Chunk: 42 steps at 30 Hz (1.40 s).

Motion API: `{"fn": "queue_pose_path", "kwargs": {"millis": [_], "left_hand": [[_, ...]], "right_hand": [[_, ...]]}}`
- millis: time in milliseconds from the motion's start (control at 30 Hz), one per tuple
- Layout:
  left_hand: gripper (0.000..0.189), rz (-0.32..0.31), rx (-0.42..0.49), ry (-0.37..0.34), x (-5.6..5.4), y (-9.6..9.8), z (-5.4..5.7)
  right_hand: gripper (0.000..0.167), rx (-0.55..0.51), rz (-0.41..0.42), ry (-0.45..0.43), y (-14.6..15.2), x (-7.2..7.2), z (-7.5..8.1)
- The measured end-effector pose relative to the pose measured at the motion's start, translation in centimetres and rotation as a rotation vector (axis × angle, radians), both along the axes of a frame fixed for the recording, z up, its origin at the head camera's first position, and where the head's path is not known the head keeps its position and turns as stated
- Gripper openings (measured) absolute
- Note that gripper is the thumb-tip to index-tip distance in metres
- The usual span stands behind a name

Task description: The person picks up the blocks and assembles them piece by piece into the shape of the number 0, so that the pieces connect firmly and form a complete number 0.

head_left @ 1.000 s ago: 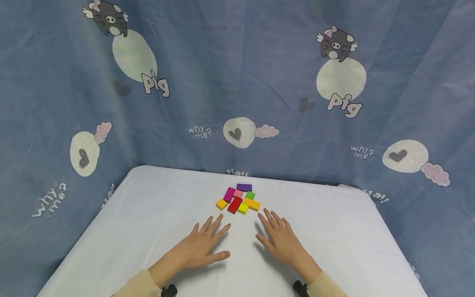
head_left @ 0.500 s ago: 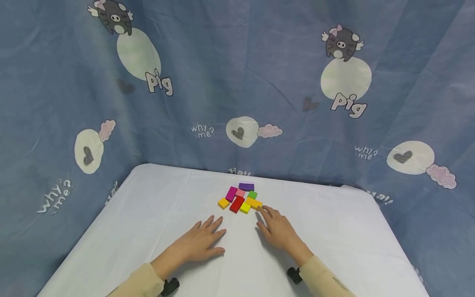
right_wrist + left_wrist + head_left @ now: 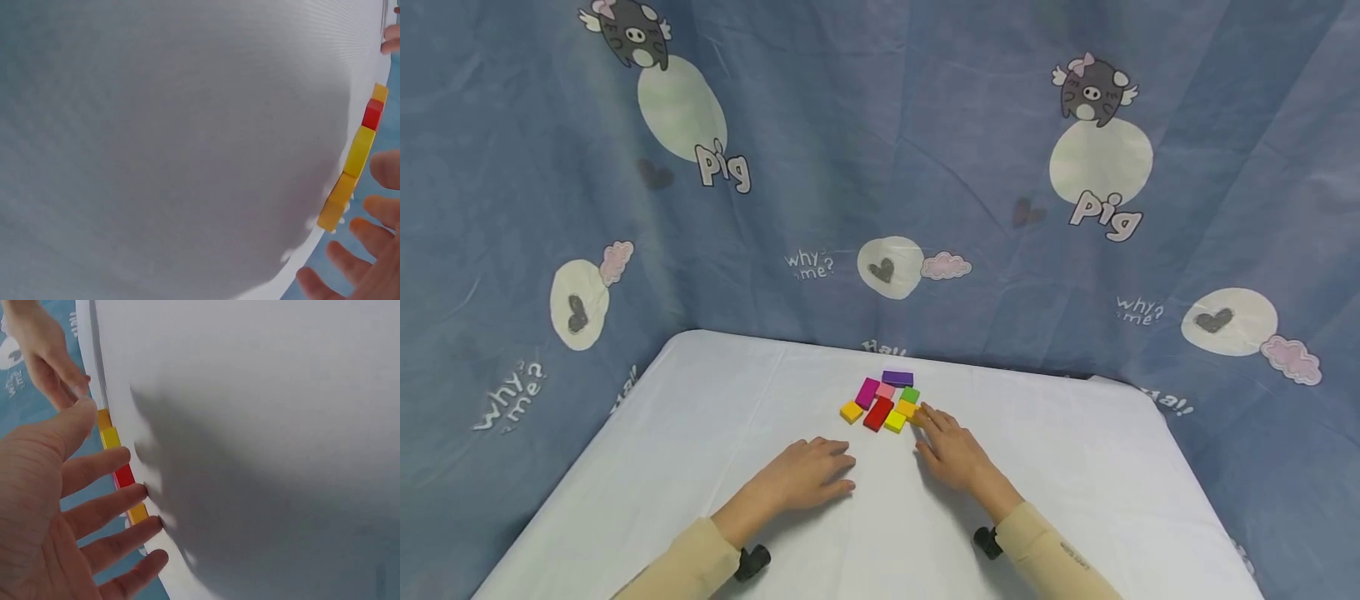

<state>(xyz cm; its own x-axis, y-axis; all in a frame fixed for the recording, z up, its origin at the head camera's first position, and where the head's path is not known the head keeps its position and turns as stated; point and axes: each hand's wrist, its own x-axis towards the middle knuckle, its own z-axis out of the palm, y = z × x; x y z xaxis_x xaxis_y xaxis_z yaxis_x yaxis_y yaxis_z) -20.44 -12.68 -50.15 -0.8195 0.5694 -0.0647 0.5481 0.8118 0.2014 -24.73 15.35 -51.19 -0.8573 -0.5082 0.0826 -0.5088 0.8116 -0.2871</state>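
Small coloured blocks lie flat in a loose cluster on the white table. My right hand (image 3: 957,454) reaches to the near right of this group, its fingertips overlapping the right end of the long orange block (image 3: 907,407). From the right wrist, its fingers look loosely bent and spread beside that orange block (image 3: 337,203), not closed round it. A yellow block (image 3: 895,422) and a red block (image 3: 878,414) sit just left of it. My left hand (image 3: 805,475) hovers over the cloth nearer to me, palm down, fingers relaxed and holding nothing.
Around them lie a small orange block (image 3: 852,412), a magenta block (image 3: 867,393), a pink block (image 3: 885,392), a green block (image 3: 910,395) and a purple block (image 3: 897,379) farthest back. A blue patterned curtain (image 3: 955,317) hangs behind the table (image 3: 1075,467).
My right hand has moved forward to the long orange block, covering its right end. The left hand's spread fingers have bent and drawn slightly back. The blocks stay in the same arrangement.
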Motion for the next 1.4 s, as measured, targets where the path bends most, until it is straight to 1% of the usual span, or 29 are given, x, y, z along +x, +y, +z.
{"fn": "queue_pose_path", "kwargs": {"millis": [133, 233, 300, 367, 533, 700, 867, 1000, 1167, 1300, 1400], "left_hand": [[0.046, 0.041, 0.041, 0.002, -0.6, -0.2, -0.1], [0.050, 0.065, 0.064, 0.027, -1.1, -0.7, -0.5], [0.053, 0.068, 0.084, 0.047, -1.4, -1.0, -0.7], [0.054, 0.067, 0.121, 0.052, -1.7, -1.4, -1.0], [0.060, 0.059, 0.202, 0.024, -2.4, -2.0, -1.4], [0.063, 0.060, 0.223, 0.021, -2.8, -2.1, -1.8], [0.061, 0.060, 0.233, 0.023, -3.0, -1.9, -2.0], [0.062, 0.057, 0.216, 0.017, -3.1, -1.9, -2.0], [0.066, 0.051, 0.173, 0.017, -3.4, -1.7, -1.7], [0.067, 0.066, 0.125, 0.002, -3.5, -1.7, -1.8], [0.065, 0.065, 0.102, 0.004, -3.6, -1.8, -1.9]], "right_hand": [[0.054, 0.006, -0.003, -0.045, -0.1, 0.2, -0.1], [0.055, 0.009, -0.006, -0.066, -0.1, 0.4, -0.2], [0.055, 0.017, -0.011, -0.074, -0.1, 0.6, -0.2], [0.056, 0.020, -0.019, -0.078, -0.1, 0.7, -0.2], [0.051, 0.002, -0.030, -0.053, -0.2, 0.8, 0.0], [0.043, -0.024, -0.029, -0.021, -0.2, 0.8, 0.0], [0.039, -0.057, -0.029, -0.001, -0.3, 0.9, -0.1], [0.044, -0.039, -0.034, 0.007, -0.2, 1.0, -0.6], [0.054, -0.004, -0.040, 0.011, 0.0, 1.0, -0.6], [0.054, 0.018, -0.041, -0.007, 0.1, 1.0, -0.5], [0.050, 0.020, -0.040, 0.008, 0.1, 0.9, -0.4]]}}
